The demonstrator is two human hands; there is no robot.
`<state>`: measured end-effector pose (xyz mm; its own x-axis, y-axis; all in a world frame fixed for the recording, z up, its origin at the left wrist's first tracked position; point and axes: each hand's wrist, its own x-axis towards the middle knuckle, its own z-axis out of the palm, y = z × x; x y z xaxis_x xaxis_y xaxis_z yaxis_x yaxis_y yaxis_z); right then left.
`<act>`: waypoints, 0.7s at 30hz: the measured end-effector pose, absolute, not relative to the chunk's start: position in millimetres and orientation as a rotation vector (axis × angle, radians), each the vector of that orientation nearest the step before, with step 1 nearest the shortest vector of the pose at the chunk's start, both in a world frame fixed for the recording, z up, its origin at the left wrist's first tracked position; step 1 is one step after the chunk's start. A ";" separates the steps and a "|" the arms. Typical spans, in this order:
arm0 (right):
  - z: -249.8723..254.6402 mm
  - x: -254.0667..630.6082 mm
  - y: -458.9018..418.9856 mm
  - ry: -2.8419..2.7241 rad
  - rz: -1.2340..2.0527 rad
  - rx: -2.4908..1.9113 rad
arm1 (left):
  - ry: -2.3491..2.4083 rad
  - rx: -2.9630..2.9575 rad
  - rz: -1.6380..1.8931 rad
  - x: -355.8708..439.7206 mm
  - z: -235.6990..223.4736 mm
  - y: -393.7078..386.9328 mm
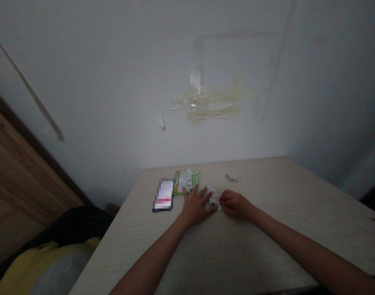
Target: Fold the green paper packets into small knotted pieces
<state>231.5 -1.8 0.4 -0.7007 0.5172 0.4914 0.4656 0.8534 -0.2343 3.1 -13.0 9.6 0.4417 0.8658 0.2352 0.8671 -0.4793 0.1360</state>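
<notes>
A small printed packet point(212, 194), white with orange and blue print, lies flat on the table under my hands. My left hand point(196, 206) is spread over it, its thumb and some fingers pressing the packet's left and lower side. The other fingertips of that hand reach the lower edge of a green pile of packets point(181, 182). At the packet's right edge my right hand point(235, 204) is closed, its fingers pinched together on that edge. Exactly what sits between the fingertips is partly hidden.
A phone point(164, 196) with a lit, blurred screen lies left of the green pile. A crumpled green-white wrapper point(233, 178) is farther back on the right. The pale wooden table point(282, 196) meets a wall point(114, 102) with peeling tape point(206, 102). Yellow cloth point(30, 266) lies beyond the left edge.
</notes>
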 end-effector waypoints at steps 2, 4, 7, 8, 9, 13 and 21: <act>2.3 232.2 -7.7 -2.480 0.141 -0.684 | -1.602 -2.671 -0.448 3.0 9.7 -12.9; 2.9 233.2 -12.3 -2.466 0.147 -0.681 | -1.603 -2.679 -0.452 2.7 9.5 -12.4; 3.3 234.6 -16.9 -2.468 0.160 -0.674 | -1.601 -2.689 -0.460 1.9 8.1 -11.0; 3.7 235.0 -18.2 -2.476 0.171 -0.669 | -1.596 -2.690 -0.466 1.7 7.4 -10.5; 4.4 235.3 -19.4 -2.487 0.188 -0.663 | -1.586 -2.693 -0.467 1.4 6.7 -10.1; 8.5 235.9 -24.3 -2.473 0.234 -0.643 | -1.575 -2.663 -0.475 1.3 4.8 -10.0; 11.5 234.5 -28.9 -2.443 0.310 -0.662 | -1.568 -2.657 -0.498 1.3 6.9 -12.5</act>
